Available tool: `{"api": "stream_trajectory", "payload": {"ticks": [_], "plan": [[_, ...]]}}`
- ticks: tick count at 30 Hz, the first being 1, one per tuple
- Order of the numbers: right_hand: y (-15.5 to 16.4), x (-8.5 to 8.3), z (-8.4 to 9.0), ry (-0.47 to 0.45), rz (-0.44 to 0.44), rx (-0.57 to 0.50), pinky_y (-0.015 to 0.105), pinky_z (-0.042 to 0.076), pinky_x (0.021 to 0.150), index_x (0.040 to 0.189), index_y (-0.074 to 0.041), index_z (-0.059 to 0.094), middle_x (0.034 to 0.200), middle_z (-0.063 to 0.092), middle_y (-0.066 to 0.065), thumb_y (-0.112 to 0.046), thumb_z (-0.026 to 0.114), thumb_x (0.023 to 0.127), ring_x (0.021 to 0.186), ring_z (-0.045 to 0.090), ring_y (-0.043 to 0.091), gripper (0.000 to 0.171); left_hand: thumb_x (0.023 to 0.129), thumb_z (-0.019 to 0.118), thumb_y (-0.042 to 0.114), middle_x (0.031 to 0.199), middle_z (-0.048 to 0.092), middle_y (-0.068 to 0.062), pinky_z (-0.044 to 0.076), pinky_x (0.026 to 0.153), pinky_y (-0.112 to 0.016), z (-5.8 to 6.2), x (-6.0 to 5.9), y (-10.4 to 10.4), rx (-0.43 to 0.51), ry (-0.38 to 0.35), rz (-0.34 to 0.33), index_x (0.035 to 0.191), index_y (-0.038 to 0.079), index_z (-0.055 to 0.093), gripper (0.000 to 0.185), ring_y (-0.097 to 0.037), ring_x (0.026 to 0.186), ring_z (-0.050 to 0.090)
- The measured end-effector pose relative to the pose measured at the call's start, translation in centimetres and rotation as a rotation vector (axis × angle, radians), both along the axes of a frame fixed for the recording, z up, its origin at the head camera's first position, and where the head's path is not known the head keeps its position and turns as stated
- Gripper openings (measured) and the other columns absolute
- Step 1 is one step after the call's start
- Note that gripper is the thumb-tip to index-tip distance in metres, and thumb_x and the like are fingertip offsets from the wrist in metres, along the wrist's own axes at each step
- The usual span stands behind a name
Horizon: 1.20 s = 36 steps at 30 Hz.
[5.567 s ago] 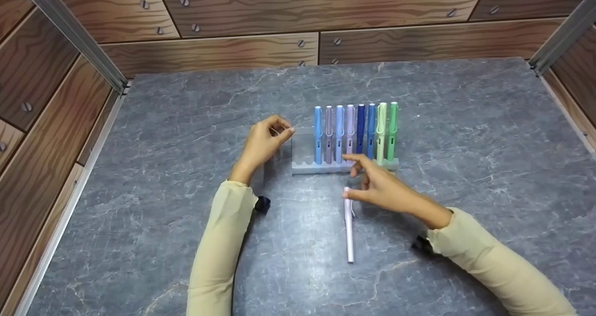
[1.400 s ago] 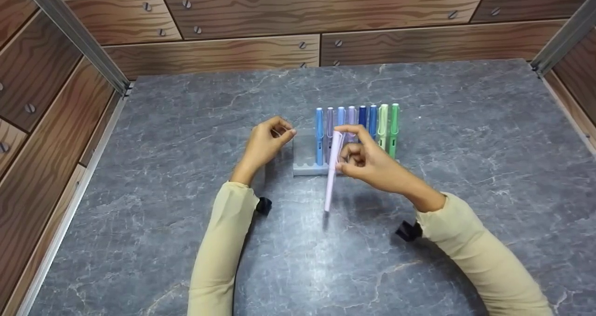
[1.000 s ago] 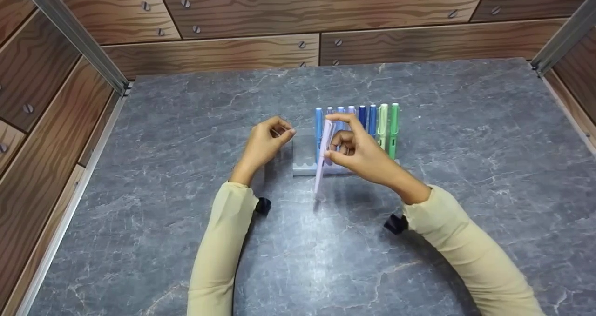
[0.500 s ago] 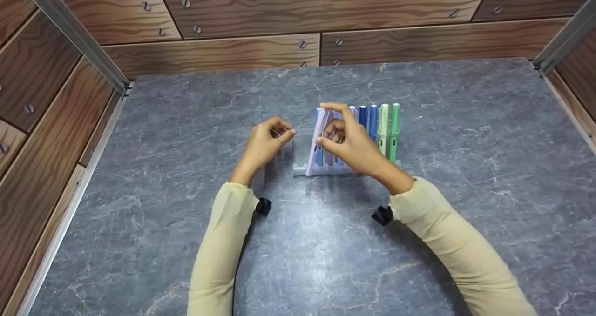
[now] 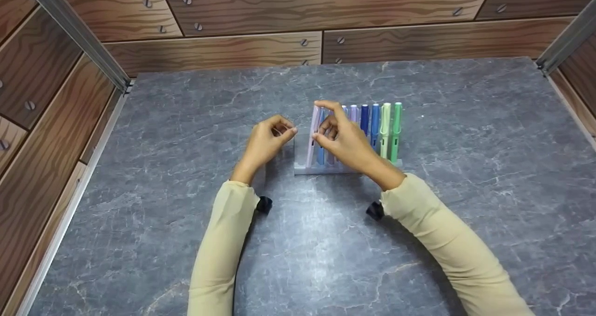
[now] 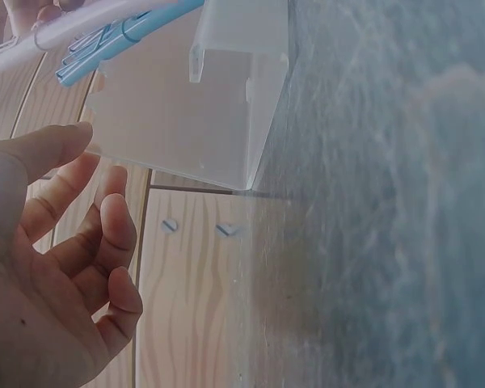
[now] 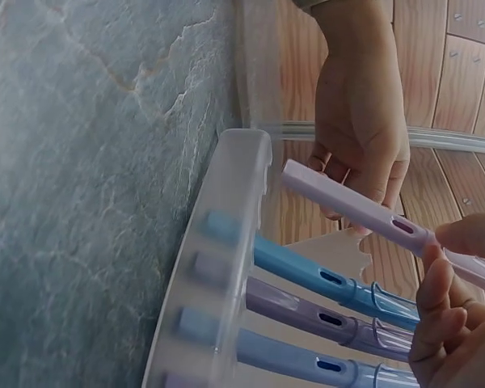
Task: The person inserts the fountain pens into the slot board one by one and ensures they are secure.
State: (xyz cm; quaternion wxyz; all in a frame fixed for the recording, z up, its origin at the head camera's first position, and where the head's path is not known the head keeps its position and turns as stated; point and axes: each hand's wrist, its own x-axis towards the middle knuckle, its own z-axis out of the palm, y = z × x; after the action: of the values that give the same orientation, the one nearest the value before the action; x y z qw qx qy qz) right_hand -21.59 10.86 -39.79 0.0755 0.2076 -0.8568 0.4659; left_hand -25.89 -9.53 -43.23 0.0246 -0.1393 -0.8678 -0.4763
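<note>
A clear rack (image 5: 302, 169) holds several upright pens in blue, lilac and green (image 5: 375, 130). My right hand (image 5: 321, 123) pinches a pale lilac pen (image 5: 312, 137) between thumb and fingers. The pen stands nearly upright at the rack's left end, beside the light blue pen (image 7: 307, 275). In the right wrist view the lilac pen (image 7: 347, 206) has its lower tip just off the rack's base rail (image 7: 238, 210). My left hand (image 5: 274, 132) stays beside the rack's left end with loosely curled fingers (image 6: 113, 234) and holds nothing.
The rack stands in the middle of a grey marbled tabletop (image 5: 186, 241). Wood-patterned walls (image 5: 233, 9) close in the back and both sides, with metal rails at the corners.
My right hand picked the lilac pen off the table and carried it up and left. It now stands at the rack's left end. The left hand stayed put.
</note>
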Motion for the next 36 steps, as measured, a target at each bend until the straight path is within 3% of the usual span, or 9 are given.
{"api": "stream_trajectory", "payload": {"ticks": [12, 36], "plan": [[-0.4, -0.2, -0.4, 0.138, -0.062, 0.138, 0.024, 0.041, 0.055, 0.136, -0.017, 0.04, 0.081, 0.065, 0.008, -0.01, 0.068, 0.088, 0.061, 0.052, 0.013, 0.056, 0.089, 0.069, 0.019, 0.081, 0.067, -0.01, 0.043, 0.065, -0.024, 0.1, 0.0, 0.1, -0.003, 0.008, -0.003, 0.095, 0.005, 0.07, 0.015, -0.025, 0.077, 0.06], [-0.8, -0.2, -1.4, 0.145, -0.04, 0.247, 0.026, 0.04, 0.051, 0.14, -0.012, 0.041, 0.08, 0.068, 0.004, -0.013, 0.067, 0.088, 0.056, 0.051, 0.013, 0.057, 0.09, 0.068, 0.023, 0.081, 0.065, -0.007, 0.041, 0.064, -0.024, 0.1, 0.0, -0.1, -0.025, -0.006, -0.003, 0.096, 0.009, 0.07, 0.016, -0.02, 0.074, 0.057]]}}
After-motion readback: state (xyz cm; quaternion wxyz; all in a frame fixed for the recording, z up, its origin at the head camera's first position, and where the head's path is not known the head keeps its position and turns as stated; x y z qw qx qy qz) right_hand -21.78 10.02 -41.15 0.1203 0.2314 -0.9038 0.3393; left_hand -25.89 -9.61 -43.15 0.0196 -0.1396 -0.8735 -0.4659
